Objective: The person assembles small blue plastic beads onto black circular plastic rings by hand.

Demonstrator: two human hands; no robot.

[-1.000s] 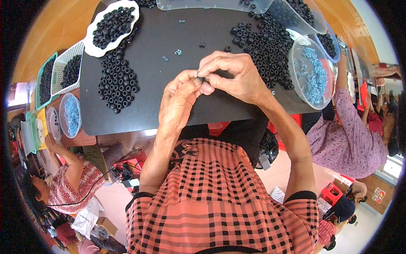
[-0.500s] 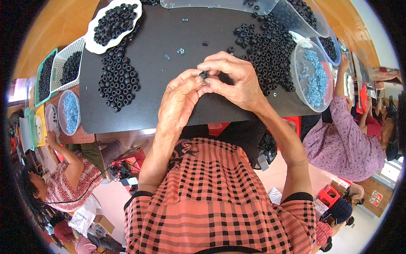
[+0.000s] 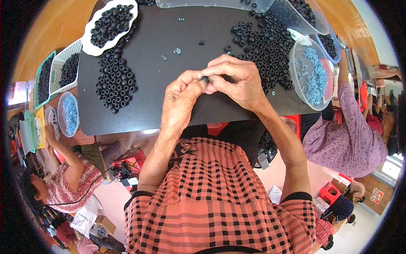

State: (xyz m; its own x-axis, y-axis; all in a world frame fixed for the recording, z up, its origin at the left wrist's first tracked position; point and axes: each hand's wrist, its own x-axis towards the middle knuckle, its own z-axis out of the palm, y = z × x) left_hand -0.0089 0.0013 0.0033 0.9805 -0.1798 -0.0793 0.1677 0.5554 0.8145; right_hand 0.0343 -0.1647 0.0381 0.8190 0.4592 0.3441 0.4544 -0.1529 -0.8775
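Above the dark table [image 3: 169, 110], my left hand [image 3: 181, 96] and my right hand [image 3: 240, 82] meet fingertip to fingertip. Pinched between them is a small black round piece [image 3: 204, 79], mostly covered by the fingers. Both hands are closed on it. Beyond them lie a single black piece [image 3: 201, 42] and a few tiny shiny bits [image 3: 177, 51]. A spread of black ring-like pieces [image 3: 270, 55] reaches close to my right hand. Another pile of black rings [image 3: 115, 80] lies to the left of my hands.
A white scalloped plate [image 3: 88, 45] of black pieces sits at the far left. On the right stands a clear round tub [image 3: 296, 80] with small blue shiny parts, beside a clear bin [image 3: 292, 19]. Baskets [image 3: 78, 70] stand left; people [image 3: 69, 184] work on both sides.
The black piece shows a little more between my fingertips, and my right hand's fingers have shifted slightly. The co-worker's arm on the right has moved.
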